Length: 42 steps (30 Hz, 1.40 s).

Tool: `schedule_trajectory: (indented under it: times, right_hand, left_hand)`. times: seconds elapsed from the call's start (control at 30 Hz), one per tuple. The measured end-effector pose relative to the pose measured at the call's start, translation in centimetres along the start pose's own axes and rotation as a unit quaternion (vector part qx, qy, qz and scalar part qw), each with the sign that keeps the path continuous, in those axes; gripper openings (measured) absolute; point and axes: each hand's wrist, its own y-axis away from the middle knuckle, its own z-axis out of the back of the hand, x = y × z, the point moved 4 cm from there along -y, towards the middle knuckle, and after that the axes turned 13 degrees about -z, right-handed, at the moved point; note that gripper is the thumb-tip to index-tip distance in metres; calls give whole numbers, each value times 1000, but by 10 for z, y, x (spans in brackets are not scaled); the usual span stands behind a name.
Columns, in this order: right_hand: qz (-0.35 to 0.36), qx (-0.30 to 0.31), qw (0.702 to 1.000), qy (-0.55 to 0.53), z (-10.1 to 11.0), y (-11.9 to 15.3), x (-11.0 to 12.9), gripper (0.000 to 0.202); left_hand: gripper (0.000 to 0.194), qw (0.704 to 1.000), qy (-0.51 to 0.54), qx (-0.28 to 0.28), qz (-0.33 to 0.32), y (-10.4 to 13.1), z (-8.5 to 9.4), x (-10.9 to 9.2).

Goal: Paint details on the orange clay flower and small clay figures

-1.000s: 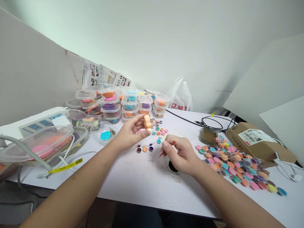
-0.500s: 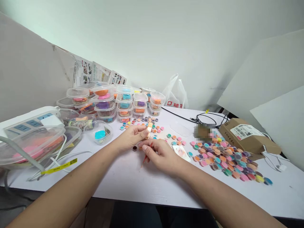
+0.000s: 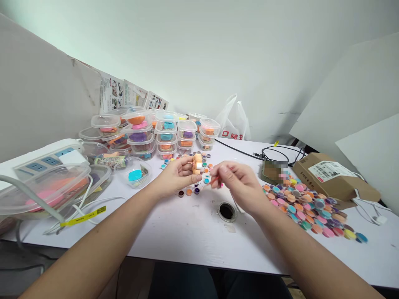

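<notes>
A person's two bare hands at a white table (image 3: 174,236), seen from the head. The left hand (image 3: 179,176) grips a small peach-orange moulded piece (image 3: 197,162) between thumb and fingers, raised above the tabletop; a white patch marks the side of the piece facing right. The right hand (image 3: 241,185), just to the right of the piece, pinches a slim red brush (image 3: 215,179) between thumb and forefinger, its blurred lower end pointing left and down. The exact position of the tip cannot be told.

Below the left hand stand three small paint pots (image 3: 188,192), dark brown, orange and purple, in a row. Nearer the right forearm is a round dark-centred ring (image 3: 227,211); whether cup or table opening cannot be told. To the right spreads a pile of coloured paint pots (image 3: 311,207), beside a cardboard box (image 3: 330,176). Behind the left hand, stacked clear tubs (image 3: 166,138) hold coloured pieces, and a white plastic bag (image 3: 233,122) stands to their right. A power strip (image 3: 43,162) lies at far left.
</notes>
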Motion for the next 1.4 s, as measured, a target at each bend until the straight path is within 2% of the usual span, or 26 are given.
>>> schedule_trajectory:
  times: [0.1,0.17,0.4,0.57,0.7,0.77,0.9,1.1,1.27,1.4]
  right_hand:
    - [83,-105,991,-30,10,0,8,28]
    - [95,-126,988,-7,9,0,8,26]
    - [65,-116,990,48,7,-3,2,33]
    - [52,-122,991,28,6,-5,0,35]
    - [50,-96,994,20,0,-6,-3,36]
    - [47,-112,992,32,2,-6,-5,36]
    - [59,-156,985,46,7,-3,-3,35]
    - [61,-125,988,73,1,-4,-1,36]
    - [54,-159,982,81,4,-3,-2,37]
    - [85,-125,985,86,-2,-2,-2,32]
  left_hand:
    - [59,1000,-13,20,-10,1,0,4]
    - [60,999,-12,32,-17,1,0,6]
    - [66,999,-10,42,-30,0,1,6]
    - [67,999,-8,28,-19,1,-1,2]
    - [65,999,2,26,-18,0,-2,2]
    - [65,999,-2,28,-23,0,-1,3]
    - [65,998,-8,45,-34,1,1,6]
    - [67,998,-5,46,-37,2,2,6]
    - [66,998,-22,54,-30,2,0,3]
    - [64,997,-23,53,-43,2,1,4]
